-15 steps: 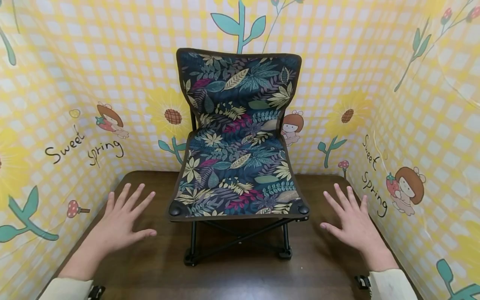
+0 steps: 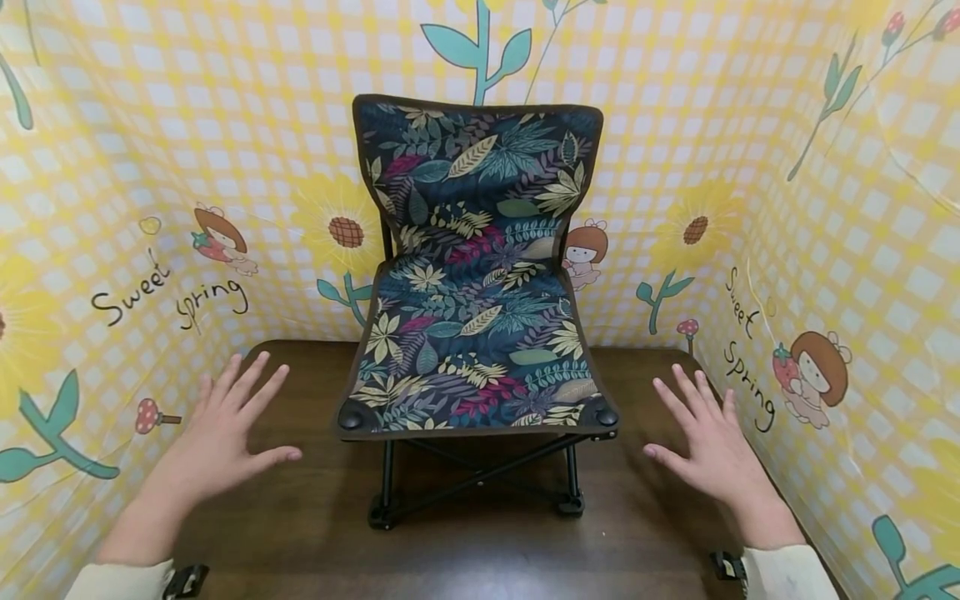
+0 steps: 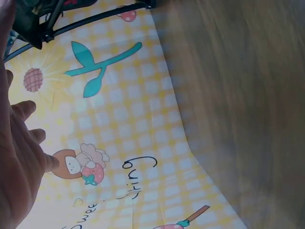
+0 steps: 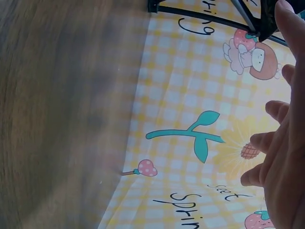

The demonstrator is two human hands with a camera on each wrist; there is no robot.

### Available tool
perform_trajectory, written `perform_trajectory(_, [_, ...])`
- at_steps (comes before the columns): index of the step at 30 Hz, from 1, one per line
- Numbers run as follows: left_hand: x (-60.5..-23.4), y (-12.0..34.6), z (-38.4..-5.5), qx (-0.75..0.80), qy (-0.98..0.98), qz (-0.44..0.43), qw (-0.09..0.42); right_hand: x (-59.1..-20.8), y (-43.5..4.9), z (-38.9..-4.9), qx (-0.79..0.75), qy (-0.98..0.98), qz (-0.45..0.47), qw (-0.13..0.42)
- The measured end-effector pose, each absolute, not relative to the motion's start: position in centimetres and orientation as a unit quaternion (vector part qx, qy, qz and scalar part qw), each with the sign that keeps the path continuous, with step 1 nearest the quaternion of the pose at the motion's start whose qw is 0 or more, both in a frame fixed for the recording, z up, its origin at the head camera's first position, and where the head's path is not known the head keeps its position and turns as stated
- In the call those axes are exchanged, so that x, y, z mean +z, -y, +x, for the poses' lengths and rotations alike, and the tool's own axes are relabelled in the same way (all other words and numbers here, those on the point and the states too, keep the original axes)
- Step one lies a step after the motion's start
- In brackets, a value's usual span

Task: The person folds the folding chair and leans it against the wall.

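Observation:
A small folding chair (image 2: 480, 317) with dark leaf-patterned fabric stands unfolded in the middle of the head view, its seat toward me. Black crossed legs (image 2: 480, 477) carry it on the brown tabletop. To its left, my left hand (image 2: 213, 442) hovers with fingers spread, apart from the chair and holding nothing. On the other side my right hand (image 2: 708, 446) is likewise spread and empty. Each wrist view catches the palm side of a hand at the frame's edge, plus part of the chair's black frame (image 3: 95, 20) at the top.
Yellow-and-white checked cloth (image 2: 285, 125) with printed flowers and girls walls in the back and both sides. The wooden tabletop (image 2: 480, 558) runs under the chair and hands. Black wrist straps (image 2: 186, 581) sit at both cuffs.
My left hand has shifted slightly left and back toward the cloth. The right hand's fingers have turned a little, and the chair has stayed in place.

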State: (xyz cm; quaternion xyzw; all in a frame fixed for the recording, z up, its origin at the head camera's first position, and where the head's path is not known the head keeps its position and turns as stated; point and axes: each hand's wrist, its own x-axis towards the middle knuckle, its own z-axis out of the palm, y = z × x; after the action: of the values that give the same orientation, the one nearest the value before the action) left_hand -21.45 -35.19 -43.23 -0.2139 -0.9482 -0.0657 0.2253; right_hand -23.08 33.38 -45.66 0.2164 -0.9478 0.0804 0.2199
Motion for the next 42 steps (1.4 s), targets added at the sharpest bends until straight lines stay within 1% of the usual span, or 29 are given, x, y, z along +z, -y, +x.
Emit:
perform_trajectory(9, [-42.7, 34.2, -20.7, -0.134, 0.932, -0.241, 0.234, -44.6, -32.8, -22.2, 0.120, 0.937, 0.231, 0.233])
perform_trajectory(25, [-42.0, 32.8, -19.8, -0.195, 0.883, -0.303, 0.303, -43.7, -32.2, -21.5, 0.139, 0.917, 0.260, 0.269])
perform_trajectory(35, [-41.4, 31.4, -19.0, -0.229, 0.858, -0.331, 0.320, -42.9, -31.3, -20.7, 0.141, 0.912, 0.273, 0.271])
perform_trajectory(42, [-40.7, 30.5, -18.6, -0.254, 0.834, -0.348, 0.344, -42.4, -30.7, -20.5, 0.157, 0.886, 0.306, 0.311])
